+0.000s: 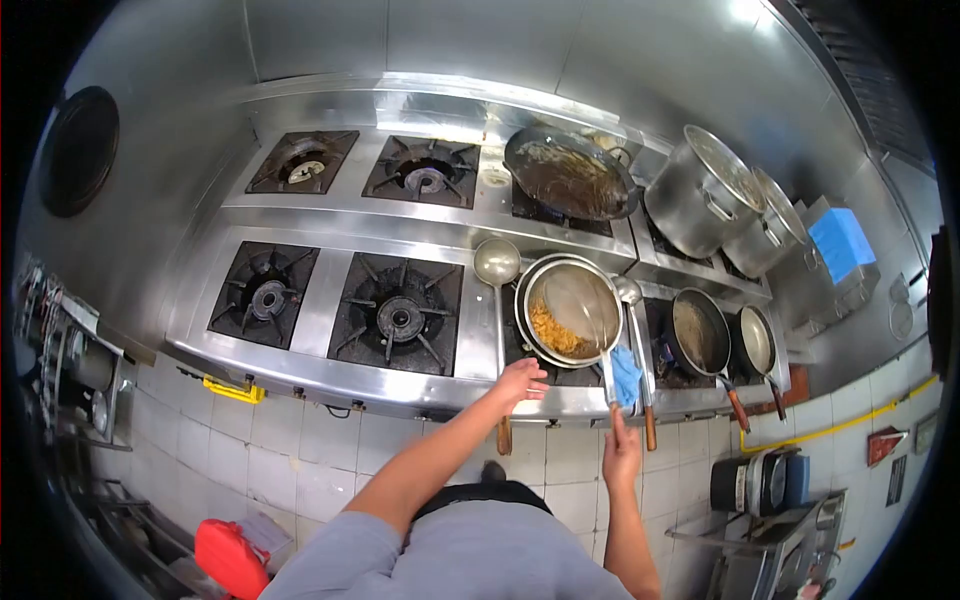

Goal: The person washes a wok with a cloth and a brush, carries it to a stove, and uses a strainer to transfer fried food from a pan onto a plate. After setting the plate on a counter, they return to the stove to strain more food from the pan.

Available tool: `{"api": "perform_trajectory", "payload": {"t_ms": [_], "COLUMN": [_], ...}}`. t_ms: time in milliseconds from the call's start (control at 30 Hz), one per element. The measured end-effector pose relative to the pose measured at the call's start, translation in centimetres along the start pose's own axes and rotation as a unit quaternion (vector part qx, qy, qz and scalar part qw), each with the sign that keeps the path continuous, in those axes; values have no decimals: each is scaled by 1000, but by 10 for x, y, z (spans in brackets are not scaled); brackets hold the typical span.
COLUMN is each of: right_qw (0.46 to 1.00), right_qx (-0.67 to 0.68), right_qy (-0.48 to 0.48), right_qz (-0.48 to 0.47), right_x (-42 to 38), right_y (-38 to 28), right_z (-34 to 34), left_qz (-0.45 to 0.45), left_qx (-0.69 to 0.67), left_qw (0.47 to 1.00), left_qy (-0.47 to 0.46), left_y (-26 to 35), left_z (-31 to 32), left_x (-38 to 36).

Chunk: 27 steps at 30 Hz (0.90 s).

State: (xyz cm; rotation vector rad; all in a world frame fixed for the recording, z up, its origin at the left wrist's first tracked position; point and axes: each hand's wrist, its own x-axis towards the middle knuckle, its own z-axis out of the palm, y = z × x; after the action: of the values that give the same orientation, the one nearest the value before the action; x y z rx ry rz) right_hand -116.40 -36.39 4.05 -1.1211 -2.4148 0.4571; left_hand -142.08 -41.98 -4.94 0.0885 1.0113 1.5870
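A round metal strainer (585,290) rests over a metal pot (526,330) on the front burner, with golden-brown bits of food (552,328) gathered on its lower left side. Its handle points toward me, and my right hand (622,445) is closed around the end. My left hand (522,385) lies across the long handle of a ladle (497,262), fingers stretched to the right and apart. Part of that handle is hidden beneath the hand. A blue cloth (626,376) sits by the strainer's handle, beside a second ladle (628,291) with a wooden grip.
A large oily wok (570,175) stands on the back burner. Two tall stockpots (700,200) are at the back right. Two frying pans (700,330) stand front right, handles jutting over the stove edge. Bare burners (400,318) lie to the left. A red stool (230,555) is behind left.
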Motion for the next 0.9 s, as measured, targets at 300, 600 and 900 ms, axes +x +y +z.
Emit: {"api": "perform_trajectory", "payload": {"t_ms": [300,600,900], "right_qw": [976,731,670], "right_qx": [216,541,613], "right_qy": [-25,-332,-343], "right_qz": [-14,248,240], "right_x": [10,47,60], "right_y": [63,21,11], "right_z": [4,-61,-50], "left_qz": [27,140,119], "left_qx": [-4,-29,-6], "left_qw": [989,968,960], "left_qy": [145,206,253], "left_y": [-20,-44,-29], "left_z": [35,59,80], "left_x": [54,55,42]}}
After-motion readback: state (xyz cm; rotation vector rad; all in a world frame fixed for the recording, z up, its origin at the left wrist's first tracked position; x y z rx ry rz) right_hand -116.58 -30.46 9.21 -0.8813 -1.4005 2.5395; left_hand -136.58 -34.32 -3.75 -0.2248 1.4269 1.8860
